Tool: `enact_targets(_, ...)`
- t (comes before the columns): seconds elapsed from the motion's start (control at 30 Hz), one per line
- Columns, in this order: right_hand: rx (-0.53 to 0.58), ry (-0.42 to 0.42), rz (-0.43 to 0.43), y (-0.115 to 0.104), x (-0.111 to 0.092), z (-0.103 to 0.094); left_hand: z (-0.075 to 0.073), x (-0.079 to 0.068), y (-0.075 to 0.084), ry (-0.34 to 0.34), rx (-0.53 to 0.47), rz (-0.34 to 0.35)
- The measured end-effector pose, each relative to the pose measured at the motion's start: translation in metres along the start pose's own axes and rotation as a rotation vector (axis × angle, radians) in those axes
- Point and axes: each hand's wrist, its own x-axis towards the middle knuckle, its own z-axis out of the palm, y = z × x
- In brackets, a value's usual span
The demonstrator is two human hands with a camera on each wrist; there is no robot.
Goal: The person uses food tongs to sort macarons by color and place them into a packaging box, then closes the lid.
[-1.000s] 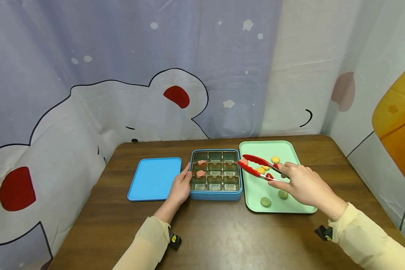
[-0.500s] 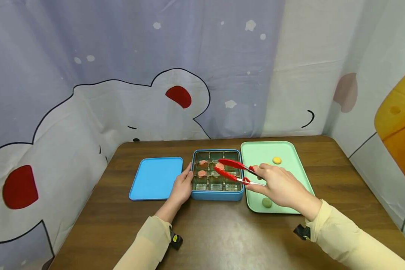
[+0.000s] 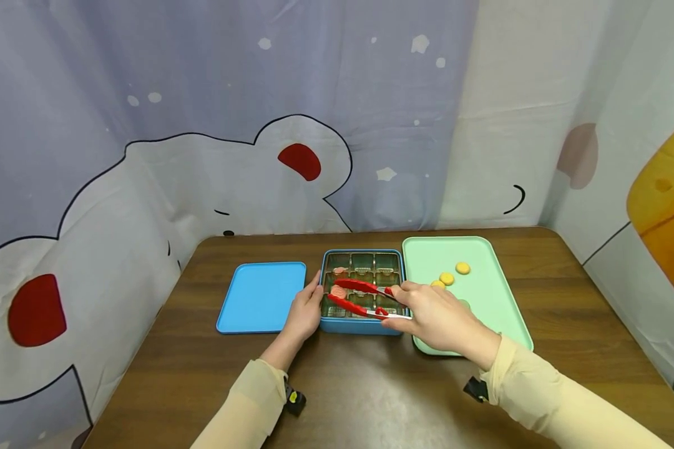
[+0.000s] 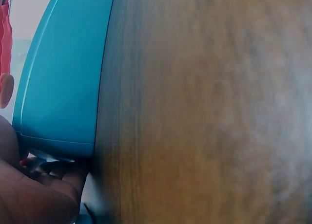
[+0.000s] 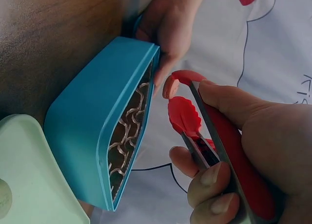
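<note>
My right hand [image 3: 444, 317] grips red-tipped tongs [image 3: 356, 286], which hold a pink round piece like a macaron [image 5: 170, 87] between their tips. In the head view the tongs reach over the left column of the blue box [image 3: 362, 326], near its middle row. The right wrist view shows the piece above the rim. Another pink piece [image 3: 340, 271] lies in the back left compartment. My left hand [image 3: 303, 312] rests against the box's left wall with extended fingers. The tongs and held piece cover part of the compartments.
A light green tray [image 3: 500, 312] stands right of the box. It bears yellow round pieces [image 3: 463, 268] and a green one [image 3: 464, 304] partly behind my right hand. A flat blue lid [image 3: 264, 296] lies to the left. A printed curtain [image 3: 224, 181] hangs behind the table.
My right hand has carried the pink piece in the tongs leftward from the green tray, across the box, to its left column. My left hand has stayed at the box's side.
</note>
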Motion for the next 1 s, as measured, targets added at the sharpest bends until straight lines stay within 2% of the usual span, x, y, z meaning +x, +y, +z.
enact_targets(0.27, 0.007, -0.012, 0.026, 0.0, 0.0, 0.002, 0.001, 0.0, -0.002, 0.004, 0.007, -0.005)
enact_targets(0.5, 0.032, 0.034, 0.04, 0.01, -0.004, -0.006, -0.001, -0.002, 0.002, 0.01, 0.001, 0.016)
enact_targets(0.7, 0.046, 0.071, 0.061, 0.028, -0.01, -0.016, 0.0, -0.003, 0.004, 0.008, -0.007, 0.023)
enact_targets(1.0, 0.006, 0.087, 0.177, 0.07, -0.029, -0.033, 0.001, -0.002, 0.004, 0.006, -0.009, 0.035)
